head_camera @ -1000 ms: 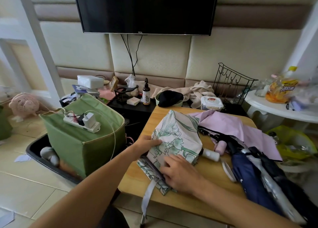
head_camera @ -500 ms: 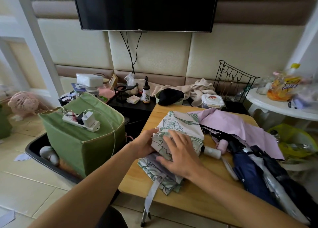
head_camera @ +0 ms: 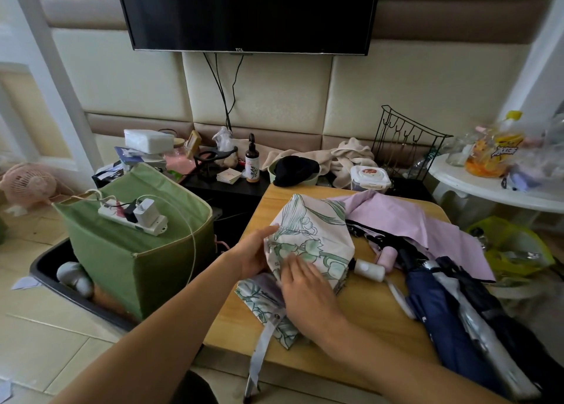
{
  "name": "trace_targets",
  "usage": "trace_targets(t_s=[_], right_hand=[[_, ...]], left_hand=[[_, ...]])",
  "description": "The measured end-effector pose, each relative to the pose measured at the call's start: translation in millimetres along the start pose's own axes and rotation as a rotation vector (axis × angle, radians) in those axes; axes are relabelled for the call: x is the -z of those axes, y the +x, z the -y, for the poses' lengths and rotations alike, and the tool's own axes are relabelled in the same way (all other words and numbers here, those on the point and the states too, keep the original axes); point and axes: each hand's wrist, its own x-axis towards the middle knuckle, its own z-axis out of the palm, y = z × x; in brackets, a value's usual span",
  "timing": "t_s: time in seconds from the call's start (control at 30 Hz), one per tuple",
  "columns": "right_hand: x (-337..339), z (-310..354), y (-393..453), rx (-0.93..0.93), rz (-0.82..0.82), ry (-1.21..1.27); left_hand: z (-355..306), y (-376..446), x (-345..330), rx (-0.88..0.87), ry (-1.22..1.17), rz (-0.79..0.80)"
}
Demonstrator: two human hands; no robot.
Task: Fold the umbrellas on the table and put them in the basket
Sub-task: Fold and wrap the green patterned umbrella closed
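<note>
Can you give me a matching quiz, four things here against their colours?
Things:
1. basket
2. fan
3. table
4. folded umbrella at the right

Colours:
A. navy
B. green
C. light wood
D. pink

Pairs: 1-B, 2-D, 3-C, 4-A

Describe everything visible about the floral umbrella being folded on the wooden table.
The floral umbrella has white, thin-looking fabric printed with green leaves and outlined flowers. It lies collapsed but unrolled on the wooden table, its canopy bunched into a loose peak. A white cylindrical handle sticks out toward the pink umbrella. A grey closing strap with a snap hangs over the table's near edge. The left hand holds the canopy's left side; the right hand presses flat on the lower fabric.
</note>
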Motion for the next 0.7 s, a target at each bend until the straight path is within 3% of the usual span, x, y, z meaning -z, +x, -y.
trace_targets(t_s=[0.13, 0.2, 0.33, 0.5, 0.57, 0.7], right_hand=[[0.5, 3.2, -5.0, 0.000, 0.072, 0.017], [3.0, 1.6, -6.4, 0.027, 0.071, 0.011], [5.3, -0.1, -10.1, 0.070, -0.021, -0.004], [8.1, 4.7, -11.9, 0.196, -0.149, 0.013], [9.4, 5.5, -8.3, 0.216, -0.102, 0.057], [19.6, -2.7, 2.1, 0.137, 0.161, 0.308]], left_hand=[[6.7, 2.7, 5.0, 0.020, 0.067, -0.093], [6.4, -1.4, 7.1, 0.049, 0.059, -0.060], [-2.7, -11.6, 11.1, 0.075, 0.134, 0.037], [-7.9, -20.8, 15.1, 0.102, 0.330, -0.029], [-7.1, -24.1, 17.6, 0.090, 0.397, -0.083], [-1.6, -27.3, 22.3, 0.024, 0.627, -0.189]])
